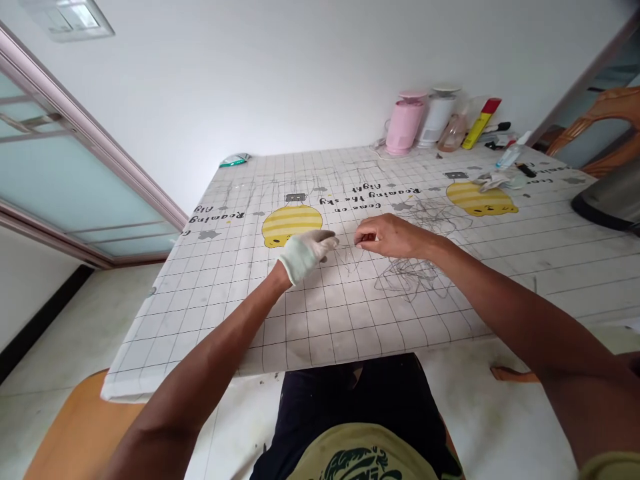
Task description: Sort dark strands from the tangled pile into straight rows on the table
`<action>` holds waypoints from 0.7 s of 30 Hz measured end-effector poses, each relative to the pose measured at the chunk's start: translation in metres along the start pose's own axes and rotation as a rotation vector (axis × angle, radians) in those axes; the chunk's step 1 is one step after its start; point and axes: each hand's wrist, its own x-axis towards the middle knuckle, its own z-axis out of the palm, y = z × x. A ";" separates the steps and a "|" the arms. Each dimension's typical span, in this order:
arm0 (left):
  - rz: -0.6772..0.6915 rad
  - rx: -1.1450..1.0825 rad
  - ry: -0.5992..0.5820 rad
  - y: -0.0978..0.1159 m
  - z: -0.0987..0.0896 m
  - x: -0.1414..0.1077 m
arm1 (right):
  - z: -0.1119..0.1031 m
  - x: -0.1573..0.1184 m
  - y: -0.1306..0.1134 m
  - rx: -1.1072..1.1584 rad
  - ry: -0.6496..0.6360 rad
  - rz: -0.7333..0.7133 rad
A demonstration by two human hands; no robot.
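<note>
Head view: faint strands [349,261] seem to lie between the hands and just below them, over the gridded cloth [325,327]. The bare right hand [385,235] is drawn narrow, fingers curled toward the thumb — whether it grips a strand cannot be told. The left hand [306,250], in a pale glove [299,262], has its fingers partly bent; its hold is unclear too. A tangle [411,279] of thin wire lies just below the right wrist, another [433,215] beyond it. Strands so fine could slip from gloved fingers, or knot if tugged unevenly; the right forearm, passing between both tangles, might drag them together. Farther right stands a kettle [613,193].
</note>
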 end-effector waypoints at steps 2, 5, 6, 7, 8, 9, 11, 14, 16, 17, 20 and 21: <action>-0.056 -0.080 -0.056 0.002 0.006 0.003 | 0.007 0.004 0.003 0.041 0.030 0.012; -0.119 -0.217 -0.035 -0.004 0.012 0.008 | 0.017 0.006 0.007 0.106 0.075 0.055; -0.129 -0.257 -0.019 -0.008 0.013 0.010 | 0.020 0.006 0.009 0.144 0.083 0.074; -0.136 -0.298 -0.003 -0.013 0.014 0.013 | 0.023 0.006 0.012 0.201 0.092 0.088; -0.146 -0.339 0.004 -0.018 0.014 0.015 | 0.025 0.006 0.015 0.279 0.106 0.096; -0.156 -0.378 0.005 -0.023 0.015 0.017 | 0.026 0.005 0.019 0.372 0.126 0.096; -0.165 -0.448 -0.008 -0.032 0.014 0.021 | 0.029 0.005 0.028 0.564 0.174 0.090; -0.131 -0.541 -0.029 -0.040 0.011 0.024 | 0.032 0.005 0.040 0.730 0.160 0.073; -0.108 -0.595 -0.036 -0.041 0.010 0.025 | 0.035 0.006 0.042 0.787 0.083 0.058; -0.105 -0.618 -0.039 -0.041 0.009 0.025 | 0.037 0.007 0.041 0.807 0.045 0.049; -0.103 -0.679 -0.065 -0.042 0.009 0.026 | 0.047 0.012 0.032 0.824 -0.026 0.037; -0.103 -0.694 -0.078 -0.042 0.009 0.026 | 0.050 0.015 0.029 0.827 -0.033 0.037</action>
